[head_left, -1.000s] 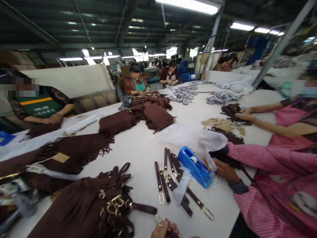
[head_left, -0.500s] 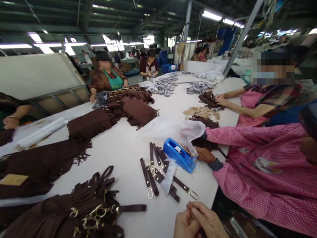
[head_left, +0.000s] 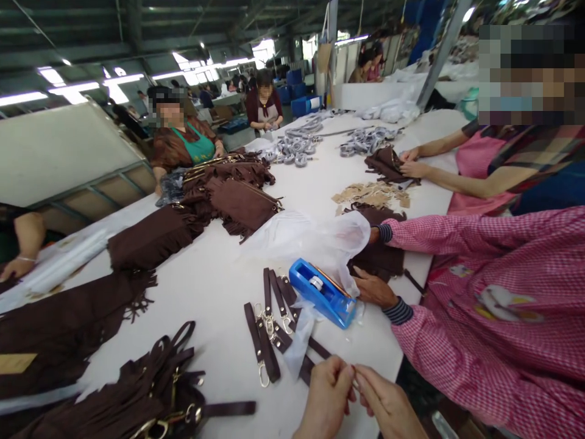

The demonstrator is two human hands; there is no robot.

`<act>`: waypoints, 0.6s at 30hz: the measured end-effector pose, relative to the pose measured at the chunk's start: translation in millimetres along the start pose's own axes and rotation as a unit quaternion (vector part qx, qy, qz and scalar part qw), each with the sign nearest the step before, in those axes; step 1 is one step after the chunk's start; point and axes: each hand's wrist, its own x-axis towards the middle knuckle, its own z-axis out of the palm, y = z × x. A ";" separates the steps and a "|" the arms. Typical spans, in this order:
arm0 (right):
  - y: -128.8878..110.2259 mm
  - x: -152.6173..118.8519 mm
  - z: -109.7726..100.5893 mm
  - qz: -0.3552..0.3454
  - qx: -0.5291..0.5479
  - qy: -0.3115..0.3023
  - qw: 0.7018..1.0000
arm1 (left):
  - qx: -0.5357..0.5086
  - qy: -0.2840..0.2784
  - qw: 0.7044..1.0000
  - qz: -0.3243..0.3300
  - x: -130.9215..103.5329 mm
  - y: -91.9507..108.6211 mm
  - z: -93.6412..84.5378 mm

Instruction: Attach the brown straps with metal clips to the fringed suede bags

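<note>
At the table's near right edge, my left hand and my right hand meet at the fingertips. Both are closed in a pinch around something too small to make out. Just beyond them lie dark brown straps with gold clasps. A blue tape dispenser sits behind the straps, with a strip of thin white plastic hanging over them. To the left, a pile of brown fringed pieces with gold rings covers the near corner.
Beside me on the right, a person in a pink checked smock handles a clear bag. Brown fringed bags lie along the left. Tan tags and grey coiled straps are farther back. Other people work around the table.
My hands have shifted slightly left and up, their fingertips now more drawn apart. The view has tilted. The neighbour's near hand has spread beside the dispenser.
</note>
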 end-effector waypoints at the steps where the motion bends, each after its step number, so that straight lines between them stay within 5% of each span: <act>1: -0.5 0.3 -4.8 -0.016 -0.009 -0.001 1.000 | -0.019 -0.008 1.000 -0.008 4.6 2.1 4.1; 7: 10.3 9.7 -28.2 -0.131 -0.132 0.019 0.982 | -0.096 -0.034 0.993 -0.057 29.2 1.6 20.1; 13: 59.7 25.4 -23.8 -0.201 -0.245 0.126 0.940 | -0.064 -0.038 0.995 -0.071 48.1 -1.7 37.0; 18: 83.9 39.7 -35.3 -0.171 -0.228 0.200 0.937 | 0.037 -0.032 0.997 -0.056 73.9 5.8 61.9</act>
